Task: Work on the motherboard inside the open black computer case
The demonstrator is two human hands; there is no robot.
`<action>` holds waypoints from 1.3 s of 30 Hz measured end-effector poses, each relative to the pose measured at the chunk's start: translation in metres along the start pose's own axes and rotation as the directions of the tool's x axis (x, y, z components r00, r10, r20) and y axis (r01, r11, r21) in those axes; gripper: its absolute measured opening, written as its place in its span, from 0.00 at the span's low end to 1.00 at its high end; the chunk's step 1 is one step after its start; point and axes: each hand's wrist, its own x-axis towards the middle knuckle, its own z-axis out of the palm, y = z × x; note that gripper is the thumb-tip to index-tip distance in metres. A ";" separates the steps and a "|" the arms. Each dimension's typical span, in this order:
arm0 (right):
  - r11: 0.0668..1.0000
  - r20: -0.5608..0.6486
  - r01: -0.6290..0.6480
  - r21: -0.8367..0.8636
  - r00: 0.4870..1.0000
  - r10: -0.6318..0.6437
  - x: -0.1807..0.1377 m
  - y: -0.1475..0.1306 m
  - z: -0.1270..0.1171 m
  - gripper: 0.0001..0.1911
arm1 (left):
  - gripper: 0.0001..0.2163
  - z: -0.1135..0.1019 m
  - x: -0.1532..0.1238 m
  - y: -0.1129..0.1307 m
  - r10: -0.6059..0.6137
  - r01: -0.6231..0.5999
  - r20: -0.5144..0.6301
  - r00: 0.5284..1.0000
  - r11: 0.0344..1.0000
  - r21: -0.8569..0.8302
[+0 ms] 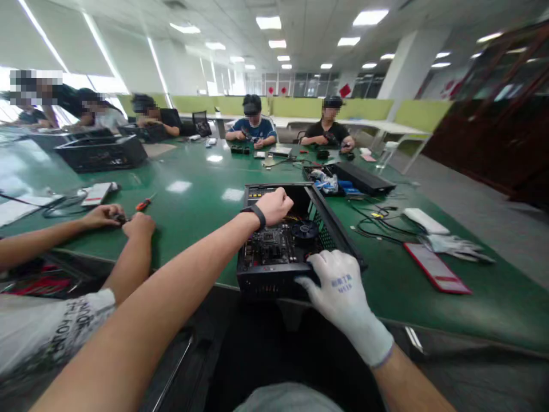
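An open black computer case (337, 226) lies on the green table in front of me, its motherboard (274, 246) and round cooling fan (305, 229) showing. My left hand (275, 206), bare with a black wristband (259, 216), is over the far part of the case. Its fingers are curled closed, and whatever may be in them is hidden. In a white work glove, my right hand (337, 280) grips the near edge of the case, thumb on the outer side and fingers over the top.
Right of the case lie black cables (377, 226), a white box (426, 221), a glove (458, 247) and a red-edged pad (437, 269). Behind stands another black case (364, 178). At left, a co-worker's hands (124, 222) work near a screwdriver (144, 203). Several people sit across the table.
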 end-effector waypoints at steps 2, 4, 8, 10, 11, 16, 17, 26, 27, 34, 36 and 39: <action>1.000 0.002 -0.002 -0.018 1.000 0.002 0.029 0.007 0.009 0.22 | 0.10 -0.013 0.001 -0.006 -0.019 0.019 -0.066 0.998 1.000 -0.008; 0.999 0.002 -0.006 -0.032 1.000 0.007 0.062 0.013 0.019 0.22 | 0.11 -0.024 0.000 -0.013 -0.039 0.036 -0.122 0.992 0.999 -0.025; 0.998 0.018 -0.033 -0.056 0.999 0.034 0.138 0.026 0.045 0.23 | 0.11 -0.035 -0.008 -0.026 -0.081 0.064 -0.204 0.976 0.994 -0.090; 0.996 0.030 -0.054 -0.074 0.998 0.057 0.176 0.031 0.058 0.24 | 0.11 -0.035 -0.013 -0.032 -0.109 0.081 -0.230 0.967 0.989 -0.124; 0.994 0.040 -0.066 -0.085 0.997 0.070 0.194 0.033 0.065 0.23 | 0.11 -0.034 -0.016 -0.035 -0.122 0.090 -0.239 0.963 0.986 -0.139; 0.988 0.074 -0.095 -0.119 0.992 0.104 0.259 0.042 0.087 0.22 | 0.10 -0.022 -0.025 -0.050 -0.140 0.098 -0.207 0.968 0.975 -0.198; 0.988 0.080 -0.097 -0.121 0.991 0.107 0.267 0.043 0.090 0.22 | 0.10 -0.020 -0.026 -0.052 -0.142 0.101 -0.194 0.971 0.973 -0.207; 0.991 0.092 -0.071 -0.116 0.992 0.082 0.266 0.045 0.093 0.22 | 0.09 -0.015 -0.032 -0.056 -0.186 0.135 -0.160 0.969 0.948 -0.289; 0.991 0.090 -0.065 -0.115 0.993 0.075 0.259 0.044 0.091 0.22 | 0.09 -0.016 -0.032 -0.054 -0.185 0.131 -0.161 0.969 0.946 -0.298; 0.996 0.049 -0.036 -0.084 0.998 0.040 0.177 0.021 0.064 0.22 | 0.12 -0.031 -0.021 -0.039 -0.115 0.056 -0.224 0.968 0.966 -0.252; 0.997 0.037 -0.025 -0.067 0.999 0.028 0.144 0.014 0.052 0.20 | 0.14 -0.034 -0.018 -0.032 -0.069 0.038 -0.199 0.978 0.987 -0.157; 0.999 0.026 -0.011 -0.042 1.000 0.013 0.095 0.003 0.031 0.18 | 0.17 -0.032 -0.016 -0.021 -0.013 0.016 -0.044 0.999 0.998 0.061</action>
